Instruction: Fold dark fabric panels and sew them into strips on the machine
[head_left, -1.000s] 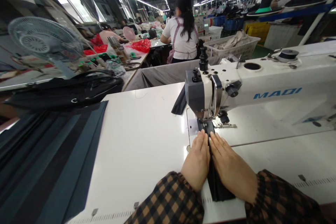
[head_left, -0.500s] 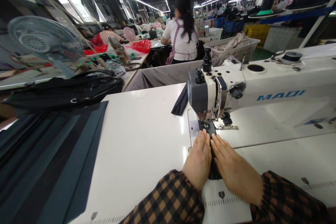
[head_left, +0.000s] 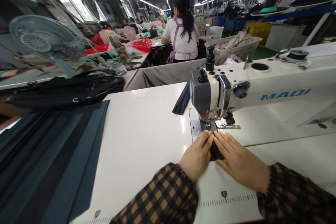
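A dark fabric strip (head_left: 216,152) lies under the presser foot of the white sewing machine (head_left: 283,92) and runs toward me over the white table. On the strip's left edge is my left hand (head_left: 197,154), its fingers bent and closed on the fabric, thumb hidden. My right hand (head_left: 238,161) rests flat along the right edge, fingers stretched out and thumb near the strip's close end. Both sets of fingertips nearly meet just in front of the needle area. Another folded dark piece (head_left: 181,99) lies left of the machine head.
Long dark fabric panels (head_left: 65,161) are stacked at the table's left, with a black bag (head_left: 63,87) behind them. A fan (head_left: 47,40) stands at the far left. Beyond the table, a person in a white shirt (head_left: 182,35) sits near a white basket (head_left: 236,47).
The strip has fed farther under the presser foot, leaving a shorter end toward me. My left fingers have bent more, and my right hand has turned slightly outward.
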Demonstrator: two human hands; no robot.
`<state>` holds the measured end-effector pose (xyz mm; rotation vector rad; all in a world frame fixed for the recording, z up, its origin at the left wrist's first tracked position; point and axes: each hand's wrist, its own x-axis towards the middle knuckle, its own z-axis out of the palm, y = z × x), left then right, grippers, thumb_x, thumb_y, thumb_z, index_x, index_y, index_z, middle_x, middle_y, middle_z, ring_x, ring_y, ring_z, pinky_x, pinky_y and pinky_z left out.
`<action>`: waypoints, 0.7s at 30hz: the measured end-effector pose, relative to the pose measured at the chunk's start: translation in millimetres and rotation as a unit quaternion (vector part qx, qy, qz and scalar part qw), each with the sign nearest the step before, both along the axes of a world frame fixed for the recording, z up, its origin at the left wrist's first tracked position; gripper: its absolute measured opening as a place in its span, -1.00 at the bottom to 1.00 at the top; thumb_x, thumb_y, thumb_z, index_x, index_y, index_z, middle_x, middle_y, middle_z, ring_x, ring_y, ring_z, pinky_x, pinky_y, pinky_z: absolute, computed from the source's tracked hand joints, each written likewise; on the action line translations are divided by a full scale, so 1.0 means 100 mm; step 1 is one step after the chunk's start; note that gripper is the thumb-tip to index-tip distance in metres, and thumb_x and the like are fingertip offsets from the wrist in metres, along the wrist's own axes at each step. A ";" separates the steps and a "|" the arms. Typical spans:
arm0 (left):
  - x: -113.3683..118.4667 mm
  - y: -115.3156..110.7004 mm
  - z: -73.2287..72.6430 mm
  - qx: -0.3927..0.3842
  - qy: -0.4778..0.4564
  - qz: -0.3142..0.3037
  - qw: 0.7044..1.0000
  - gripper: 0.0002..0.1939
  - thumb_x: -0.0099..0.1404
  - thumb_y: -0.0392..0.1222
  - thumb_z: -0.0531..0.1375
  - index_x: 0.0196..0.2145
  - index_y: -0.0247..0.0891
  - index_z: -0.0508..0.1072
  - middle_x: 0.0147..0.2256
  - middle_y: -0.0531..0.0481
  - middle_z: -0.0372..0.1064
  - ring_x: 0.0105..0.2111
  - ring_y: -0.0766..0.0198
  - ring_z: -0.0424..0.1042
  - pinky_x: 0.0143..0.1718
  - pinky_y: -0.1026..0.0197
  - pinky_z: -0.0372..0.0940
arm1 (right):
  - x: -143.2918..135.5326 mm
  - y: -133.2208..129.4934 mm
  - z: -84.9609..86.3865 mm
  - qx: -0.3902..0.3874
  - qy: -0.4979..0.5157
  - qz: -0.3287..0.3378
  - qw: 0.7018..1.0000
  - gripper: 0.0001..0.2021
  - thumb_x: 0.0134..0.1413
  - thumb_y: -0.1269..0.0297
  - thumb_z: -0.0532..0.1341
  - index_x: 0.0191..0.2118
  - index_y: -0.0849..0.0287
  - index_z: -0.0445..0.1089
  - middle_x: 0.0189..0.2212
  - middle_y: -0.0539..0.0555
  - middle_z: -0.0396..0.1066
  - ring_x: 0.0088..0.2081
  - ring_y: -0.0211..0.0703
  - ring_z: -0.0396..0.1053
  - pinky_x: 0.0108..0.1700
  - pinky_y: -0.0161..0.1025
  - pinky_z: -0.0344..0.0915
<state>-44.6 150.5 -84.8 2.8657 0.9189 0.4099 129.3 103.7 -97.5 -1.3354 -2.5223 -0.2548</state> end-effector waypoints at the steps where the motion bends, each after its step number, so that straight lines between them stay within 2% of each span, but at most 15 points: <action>1: -0.03 0.01 0.03 -0.022 -0.017 -0.006 1.000 -0.58 0.21 -0.37 -0.08 0.05 -0.40 0.12 0.08 -0.21 0.10 0.13 0.18 0.02 0.11 0.14 0.12 | 0.03 -0.01 0.03 0.004 0.007 0.009 1.000 -0.50 0.12 0.22 0.01 0.11 0.44 0.07 0.11 0.29 0.07 0.14 0.03 -0.02 0.14 0.03 0.00; 3: -0.08 0.01 0.06 -0.051 -0.037 -0.027 0.998 -0.60 0.23 -0.20 0.00 0.03 -0.31 0.16 0.07 -0.18 0.11 0.11 0.14 0.08 0.08 0.09 0.14 | 0.06 -0.04 0.09 0.019 0.028 0.024 0.999 -0.60 0.13 0.27 -0.01 0.06 0.36 0.17 0.04 0.23 0.20 0.09 -0.02 0.07 0.16 0.10 -0.08; 5: -0.11 -0.01 0.08 -0.064 -0.050 -0.035 0.996 -0.52 0.18 -0.08 0.07 0.03 -0.30 0.15 0.06 -0.20 0.13 0.08 0.09 0.12 0.06 0.02 0.16 | 0.07 -0.05 0.13 0.031 0.048 0.029 0.998 -0.70 0.11 0.39 -0.01 -0.04 0.30 0.27 -0.10 0.17 0.32 -0.01 -0.08 0.20 0.15 0.14 -0.11; 7: -0.11 -0.03 0.08 -0.068 -0.068 -0.029 0.995 -0.49 0.16 -0.17 0.07 0.05 -0.35 0.10 0.04 -0.22 0.16 0.07 0.10 0.14 0.05 0.02 0.17 | 0.05 -0.07 0.13 0.034 0.065 0.030 0.997 -0.75 0.08 0.48 0.00 -0.16 0.28 0.34 -0.25 0.12 0.37 -0.15 -0.14 0.28 0.09 0.10 0.01; 9: -0.10 -0.06 0.06 -0.068 -0.083 -0.022 0.994 -0.56 0.15 -0.32 0.01 0.02 -0.38 0.11 0.03 -0.22 0.19 0.08 0.16 0.14 0.04 0.06 0.19 | 0.04 -0.08 0.12 0.029 0.084 0.032 0.996 -0.78 0.07 0.51 0.01 -0.24 0.28 0.37 -0.35 0.10 0.36 -0.25 -0.17 0.28 -0.04 -0.02 0.19; 11: -0.10 -0.08 0.04 -0.059 -0.090 -0.021 0.994 -0.66 0.13 -0.38 -0.02 -0.10 -0.35 0.22 0.03 -0.18 0.20 0.08 0.19 0.14 0.04 0.11 0.20 | 0.03 -0.08 0.10 0.027 0.100 0.037 0.994 -0.79 0.08 0.52 0.01 -0.26 0.29 0.37 -0.37 0.11 0.34 -0.26 -0.17 0.27 -0.18 -0.14 0.26; 14: -0.11 -0.08 0.01 -0.032 -0.086 -0.023 0.996 -0.82 0.16 -0.36 -0.01 -0.27 -0.31 0.31 0.03 -0.12 0.22 0.08 0.20 0.15 0.04 0.15 0.19 | 0.06 -0.09 0.08 0.019 0.094 0.056 0.994 -0.78 0.10 0.52 -0.02 -0.25 0.29 0.37 -0.36 0.13 0.33 -0.26 -0.17 0.26 -0.23 -0.18 0.26; 21: -0.10 -0.09 0.06 0.040 -0.007 -0.057 0.998 -0.83 0.23 -0.31 -0.02 -0.28 -0.31 0.34 0.02 -0.13 0.23 0.05 0.19 0.18 0.09 0.03 0.12 | 0.12 -0.09 0.09 0.004 0.092 0.067 0.994 -0.77 0.12 0.49 -0.01 -0.18 0.29 0.34 -0.35 0.12 0.33 -0.25 -0.17 0.25 -0.22 -0.18 0.26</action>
